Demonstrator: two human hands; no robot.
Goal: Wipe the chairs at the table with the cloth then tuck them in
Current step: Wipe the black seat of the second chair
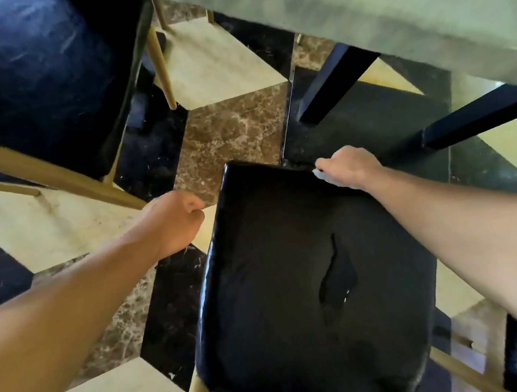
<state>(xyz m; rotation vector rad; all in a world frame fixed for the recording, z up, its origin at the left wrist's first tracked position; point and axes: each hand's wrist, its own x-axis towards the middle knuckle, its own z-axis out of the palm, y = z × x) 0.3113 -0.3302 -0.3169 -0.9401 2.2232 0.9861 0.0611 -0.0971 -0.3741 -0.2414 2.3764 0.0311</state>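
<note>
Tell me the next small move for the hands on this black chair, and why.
Probably draw the right hand and its cloth back across the black seat toward the body. The cloth sits at the seat's far edge near the table, so most of the seat lies nearer. The left hand is curled beside the seat, holding nothing.

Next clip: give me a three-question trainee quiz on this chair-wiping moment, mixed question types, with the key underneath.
1. True or false: the right hand presses the white cloth at the far edge of the black chair seat.
2. The left hand is: A) gripping the seat, B) curled beside the seat, holding nothing, C) flat on the table.
3. Fill in: the seat's upholstery shows a ____ near its middle.

Key: 1 true; 2 B; 3 tear.
</note>
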